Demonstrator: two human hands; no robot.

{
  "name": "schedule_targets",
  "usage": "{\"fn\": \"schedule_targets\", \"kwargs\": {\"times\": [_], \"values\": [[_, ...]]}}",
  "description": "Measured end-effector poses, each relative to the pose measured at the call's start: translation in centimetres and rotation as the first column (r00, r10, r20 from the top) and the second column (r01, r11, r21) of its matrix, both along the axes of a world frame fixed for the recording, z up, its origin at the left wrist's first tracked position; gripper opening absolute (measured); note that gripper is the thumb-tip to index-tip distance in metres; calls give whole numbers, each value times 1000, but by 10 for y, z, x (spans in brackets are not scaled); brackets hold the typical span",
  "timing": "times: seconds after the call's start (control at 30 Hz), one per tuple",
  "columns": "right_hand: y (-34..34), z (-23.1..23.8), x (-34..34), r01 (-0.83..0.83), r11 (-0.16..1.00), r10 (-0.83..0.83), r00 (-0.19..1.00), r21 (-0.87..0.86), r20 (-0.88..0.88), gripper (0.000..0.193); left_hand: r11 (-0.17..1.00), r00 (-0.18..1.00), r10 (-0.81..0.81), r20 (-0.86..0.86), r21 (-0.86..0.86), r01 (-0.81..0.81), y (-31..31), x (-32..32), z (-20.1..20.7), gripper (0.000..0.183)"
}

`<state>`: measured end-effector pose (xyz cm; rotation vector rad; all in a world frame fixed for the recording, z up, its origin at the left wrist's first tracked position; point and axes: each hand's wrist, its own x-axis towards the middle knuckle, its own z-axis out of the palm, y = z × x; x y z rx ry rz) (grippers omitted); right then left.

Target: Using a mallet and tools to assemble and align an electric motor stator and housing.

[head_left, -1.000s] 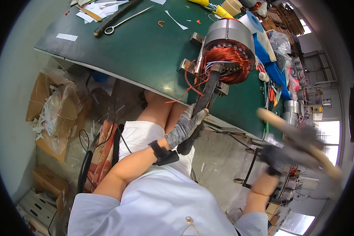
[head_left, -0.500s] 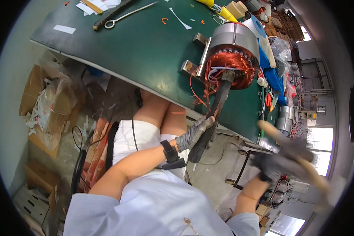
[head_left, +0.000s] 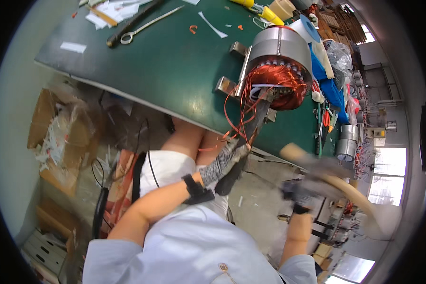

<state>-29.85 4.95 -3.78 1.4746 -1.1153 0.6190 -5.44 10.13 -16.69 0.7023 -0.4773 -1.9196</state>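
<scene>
A grey motor stator [head_left: 275,47] with copper windings [head_left: 288,87] lies on the green bench. My left hand [head_left: 221,164], in a grey knit glove, is closed round a long dark bar [head_left: 256,120]. The bar slants upward, its far tip at the lower opening of the windings. Loose red-orange wires [head_left: 228,116] hang beside it. At the right, my right hand [head_left: 312,182], gloved and blurred by motion, is wrapped round the wooden handle of a mallet [head_left: 348,189]. The pale mallet head [head_left: 383,220] is smeared, low on the right, apart from the bar.
Metal blocks [head_left: 226,85] stick out from the stator's left side. A rod with a ring end [head_left: 151,24] and paper strips [head_left: 73,47] lie on the bench [head_left: 161,71]. Blue bins [head_left: 333,99] and hand tools line its right side. A cardboard box of scraps [head_left: 47,128] stands at lower left.
My right hand and the mallet have moved left, closer to the bar. My left hand and the bar's lower end have shifted slightly left, and more loose wire shows beside the bar.
</scene>
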Motion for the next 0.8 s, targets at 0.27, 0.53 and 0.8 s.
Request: {"fn": "schedule_targets", "kwargs": {"times": [0.27,0.53,0.8], "values": [[7,-85,-33,-642,258,-268,670,722,692,25,999,944,29,329,-49,-14,52,47,23,20],[-97,-76,-61,-666,346,-304,587,661,751,24,791,575,563,593,-184,-584,42,112,26,27],[-118,-9,145,-708,438,359,703,554,613,91,741,347,666,661,-639,-205,-87,85,58,70]]}}
